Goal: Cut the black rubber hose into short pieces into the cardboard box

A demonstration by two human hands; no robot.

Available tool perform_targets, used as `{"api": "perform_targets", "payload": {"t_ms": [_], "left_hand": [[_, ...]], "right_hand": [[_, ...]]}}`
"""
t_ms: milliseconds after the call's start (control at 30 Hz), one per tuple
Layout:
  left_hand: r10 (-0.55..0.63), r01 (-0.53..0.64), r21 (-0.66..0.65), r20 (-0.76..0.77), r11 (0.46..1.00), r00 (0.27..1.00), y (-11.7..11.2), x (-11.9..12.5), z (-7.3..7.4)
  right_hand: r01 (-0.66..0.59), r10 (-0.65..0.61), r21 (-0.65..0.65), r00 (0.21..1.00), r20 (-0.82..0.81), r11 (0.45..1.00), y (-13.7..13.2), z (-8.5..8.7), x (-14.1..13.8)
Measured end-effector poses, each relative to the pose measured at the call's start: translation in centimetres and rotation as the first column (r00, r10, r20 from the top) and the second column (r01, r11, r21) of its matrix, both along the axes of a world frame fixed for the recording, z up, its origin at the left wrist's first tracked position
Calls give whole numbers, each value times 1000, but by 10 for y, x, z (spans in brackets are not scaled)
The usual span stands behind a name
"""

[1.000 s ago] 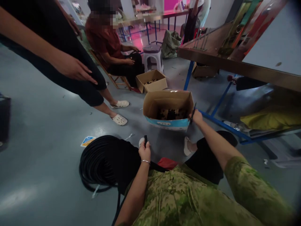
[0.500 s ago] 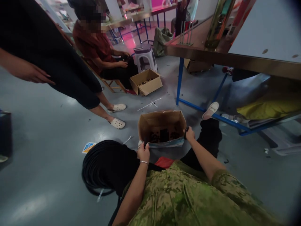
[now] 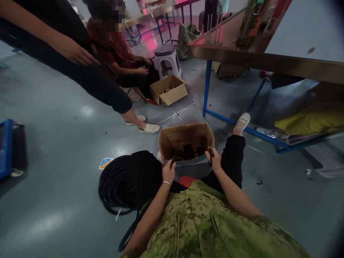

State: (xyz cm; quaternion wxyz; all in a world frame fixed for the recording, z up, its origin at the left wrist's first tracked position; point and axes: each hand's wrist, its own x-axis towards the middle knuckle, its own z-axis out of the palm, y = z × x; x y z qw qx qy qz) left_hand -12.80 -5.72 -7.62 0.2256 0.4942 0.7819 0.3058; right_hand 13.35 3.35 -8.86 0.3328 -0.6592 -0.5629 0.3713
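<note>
An open cardboard box (image 3: 185, 136) with several small dark pieces inside stands on the floor between my legs, right in front of me. My left hand (image 3: 168, 171) is closed on a short black piece, at the box's near left corner. My right hand (image 3: 214, 158) is closed on a thin black tool and rests at the near right edge of the box. A big coil of black hose (image 3: 118, 182) lies on the floor by my left knee.
A person stands at the left, an arm (image 3: 48, 34) reaching over. Another person (image 3: 118, 53) sits behind a second cardboard box (image 3: 168, 89) and a plastic stool (image 3: 168, 61). A blue-legged table (image 3: 258, 62) stands at the right. A blue crate (image 3: 8, 147) is far left.
The box has come from farther out to right between my legs, my right hand drawing back with it. My left hand moved up to the box's near corner.
</note>
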Motion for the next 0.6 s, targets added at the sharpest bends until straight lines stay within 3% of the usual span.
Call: {"api": "perform_targets", "payload": {"t_ms": [133, 233, 300, 400, 467, 600], "left_hand": [[-125, 125, 3, -46, 992, 991, 31, -3, 20], [-196, 189, -57, -143, 980, 970, 62, -5, 37], [-238, 218, -131, -166, 967, 957, 73, -5, 42], [-227, 207, -169, -112, 964, 967, 68, -1, 35], [-196, 183, -159, -70, 970, 978, 56, 1, 24], [-159, 153, -131, -37, 980, 987, 34, 0, 8]], "right_hand": [[-293, 292, -24, 956, -21, 956, -11, -4, -15], [-344, 353, -78, 908, 226, 936, -9, 1, -23], [-379, 427, -199, 784, 449, 904, -7, 6, -29], [-436, 591, -399, 572, 569, 807, -4, 11, -39], [-462, 649, -456, 527, 548, 761, -3, 11, -45], [-484, 683, -482, 509, 523, 730, 0, 7, -51]]}}
